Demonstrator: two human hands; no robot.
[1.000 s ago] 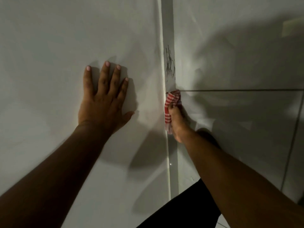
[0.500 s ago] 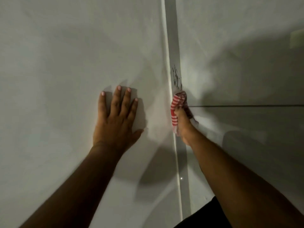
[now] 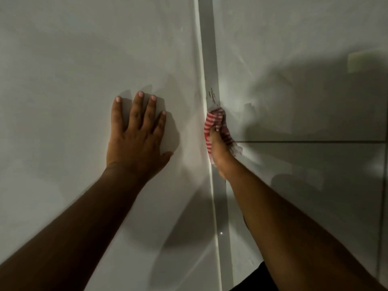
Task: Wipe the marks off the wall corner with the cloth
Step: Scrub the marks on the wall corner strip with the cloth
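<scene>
A white wall corner strip (image 3: 207, 49) runs vertically through the middle of the view. Dark scribbled marks (image 3: 212, 95) sit on the strip just above the cloth. My right hand (image 3: 220, 152) is closed around a bunched red-and-white striped cloth (image 3: 214, 120) and presses it against the corner, covering the lower part of the marks. My left hand (image 3: 136, 135) lies flat with fingers spread on the white wall to the left of the corner.
The right-hand wall is tiled, with a dark horizontal grout line (image 3: 315, 141) level with my right hand and a vertical one (image 3: 381, 206) at the far right. A dark garment edge (image 3: 252, 280) shows at the bottom. Shadows fall across both walls.
My right hand has pushed the cloth upward along the corner over the marks, and less of the scribble shows now. The view tilted upward; my left hand stays flat on the wall.
</scene>
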